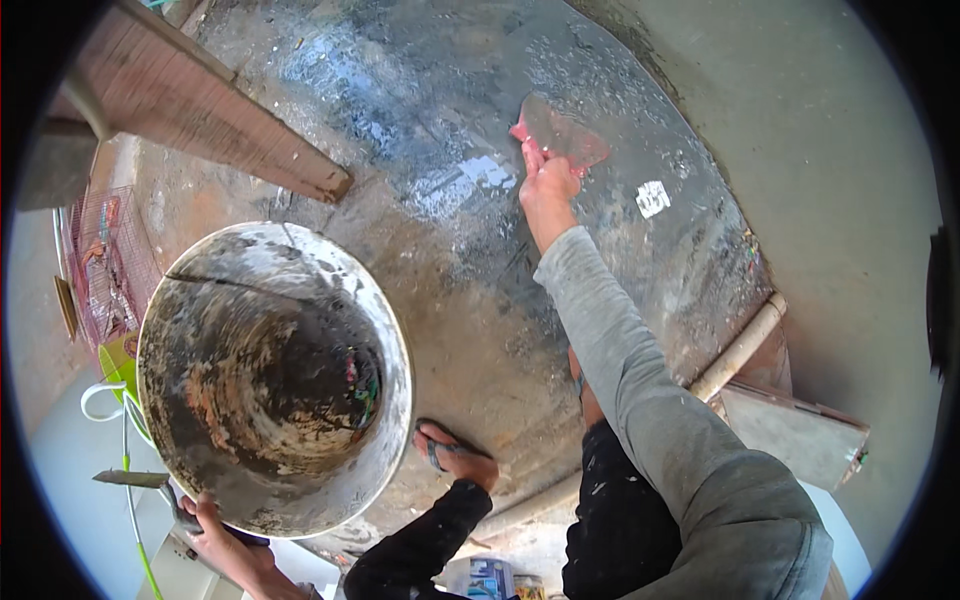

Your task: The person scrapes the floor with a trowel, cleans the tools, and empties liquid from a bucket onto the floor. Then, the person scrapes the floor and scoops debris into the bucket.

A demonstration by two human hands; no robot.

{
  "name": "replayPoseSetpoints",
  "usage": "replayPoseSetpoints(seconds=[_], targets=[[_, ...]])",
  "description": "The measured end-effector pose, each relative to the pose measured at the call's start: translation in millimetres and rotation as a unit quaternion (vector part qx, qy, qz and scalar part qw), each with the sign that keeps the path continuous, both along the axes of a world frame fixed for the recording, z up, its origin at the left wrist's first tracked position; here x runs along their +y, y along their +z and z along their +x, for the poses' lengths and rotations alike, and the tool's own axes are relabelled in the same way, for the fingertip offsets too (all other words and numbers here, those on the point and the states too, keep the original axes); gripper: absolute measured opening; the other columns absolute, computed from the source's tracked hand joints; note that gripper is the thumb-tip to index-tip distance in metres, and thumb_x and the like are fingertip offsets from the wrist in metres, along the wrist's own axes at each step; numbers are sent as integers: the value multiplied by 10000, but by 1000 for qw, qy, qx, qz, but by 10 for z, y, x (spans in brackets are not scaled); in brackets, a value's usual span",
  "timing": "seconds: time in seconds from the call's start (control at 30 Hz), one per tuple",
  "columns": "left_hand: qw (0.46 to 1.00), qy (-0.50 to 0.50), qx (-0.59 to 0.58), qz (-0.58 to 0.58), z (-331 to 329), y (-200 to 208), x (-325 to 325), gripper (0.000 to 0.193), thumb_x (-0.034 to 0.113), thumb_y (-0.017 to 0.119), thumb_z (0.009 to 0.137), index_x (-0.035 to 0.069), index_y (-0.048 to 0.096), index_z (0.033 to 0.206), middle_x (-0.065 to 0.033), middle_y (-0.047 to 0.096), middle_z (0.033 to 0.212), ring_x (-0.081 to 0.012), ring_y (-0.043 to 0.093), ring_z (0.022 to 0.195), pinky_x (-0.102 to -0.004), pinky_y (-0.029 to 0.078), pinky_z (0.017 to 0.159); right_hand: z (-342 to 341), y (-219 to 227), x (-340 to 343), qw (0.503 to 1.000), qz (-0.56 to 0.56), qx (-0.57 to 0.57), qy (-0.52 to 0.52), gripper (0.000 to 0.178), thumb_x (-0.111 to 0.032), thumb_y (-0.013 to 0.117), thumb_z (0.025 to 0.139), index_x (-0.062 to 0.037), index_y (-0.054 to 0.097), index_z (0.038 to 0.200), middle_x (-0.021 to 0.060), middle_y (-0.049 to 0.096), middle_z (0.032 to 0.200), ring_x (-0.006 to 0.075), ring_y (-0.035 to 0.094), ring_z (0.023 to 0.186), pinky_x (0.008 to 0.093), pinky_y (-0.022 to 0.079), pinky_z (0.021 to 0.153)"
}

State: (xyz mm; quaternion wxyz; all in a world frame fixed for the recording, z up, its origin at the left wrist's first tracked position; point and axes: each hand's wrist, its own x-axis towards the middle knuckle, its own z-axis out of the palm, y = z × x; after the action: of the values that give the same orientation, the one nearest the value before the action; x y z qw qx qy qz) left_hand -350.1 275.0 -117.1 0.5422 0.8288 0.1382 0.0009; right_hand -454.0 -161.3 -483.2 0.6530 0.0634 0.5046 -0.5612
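Observation:
At the lower left, a large round tub [395,330] with a white rim is tilted so its inside shows, crusted with grey and brown residue. My left hand [225,550] is closed at the tub's near rim, around the dark handle of a small trowel [130,479] whose grey blade points left. Whether these fingers also grip the rim is hard to see. My right arm reaches forward over the wet grey floor. There my right hand [550,195] is closed on a flat pinkish-red piece [570,138] smeared with grey, held low against the wet surface.
A wooden beam [220,110] juts in from the upper left. Beyond the tub stand a pink wire basket [105,260] and a green item [120,360]. A white scrap [652,199] lies on the wet floor [450,90]. A pale pole [740,350] lies by my right side. My sandalled foot [455,455] is beside the tub.

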Motion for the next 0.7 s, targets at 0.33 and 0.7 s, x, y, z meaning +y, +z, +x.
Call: replayPoseSetpoints(seconds=[0.33,0.7], targets=[[994,-15,-76,78,-99,-182,-2,538,314,664,797,42,437,1202,-138,563,1084,-254,574,922,-445,468,823,-48,-259,-1519,991,-69,-66,-97,354,72,418,832,76,355,1181,234,520,1000,366,631,731,429,603,656],[992,-34,-122,-26,-112,-285,-130,300,238,637,843,35,516,1028,-69,550,968,-190,553,892,-348,472,782,-249,-390,-1589,982,-57,-163,-76,365,107,453,852,68,333,1195,206,506,981,360,620,788,478,591,726]])
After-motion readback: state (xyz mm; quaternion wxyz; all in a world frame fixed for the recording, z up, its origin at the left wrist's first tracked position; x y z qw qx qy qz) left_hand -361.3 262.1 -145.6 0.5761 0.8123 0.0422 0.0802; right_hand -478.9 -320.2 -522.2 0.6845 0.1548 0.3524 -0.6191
